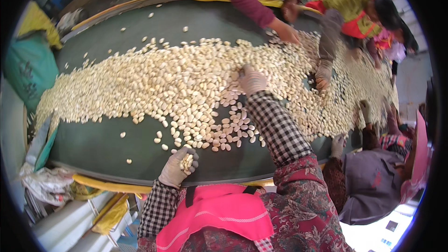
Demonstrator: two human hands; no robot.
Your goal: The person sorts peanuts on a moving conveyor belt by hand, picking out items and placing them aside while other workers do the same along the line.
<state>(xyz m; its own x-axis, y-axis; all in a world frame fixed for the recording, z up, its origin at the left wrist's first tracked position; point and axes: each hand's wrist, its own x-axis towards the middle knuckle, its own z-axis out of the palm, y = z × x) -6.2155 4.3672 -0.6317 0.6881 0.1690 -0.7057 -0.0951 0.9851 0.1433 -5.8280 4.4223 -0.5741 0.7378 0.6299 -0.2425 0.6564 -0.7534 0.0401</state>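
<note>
A thick layer of pale beans (pixel 168 73) lies along a dark green conveyor belt (pixel 94 143). My left hand (pixel 178 166), in a light glove with grey fingertips, is curled around a small handful of pale beans (pixel 187 162) over the belt's near edge. Gloved too, my right hand (pixel 252 79) reaches into the middle of the layer. Its fingertips touch the beans, and whether they grip any is hidden. Just below it, pinkish beans (pixel 232 126) lie loosely spread with dark belt showing between them.
Across the belt a co-worker's bare hand (pixel 285 32) touches the beans, with a gloved hand (pixel 323 77) to its right. Another co-worker's gloved hand (pixel 338 146) rests at the near edge on my right. A green sack (pixel 31 70) stands at the far left. Yellow padding (pixel 108 183) lines the edge.
</note>
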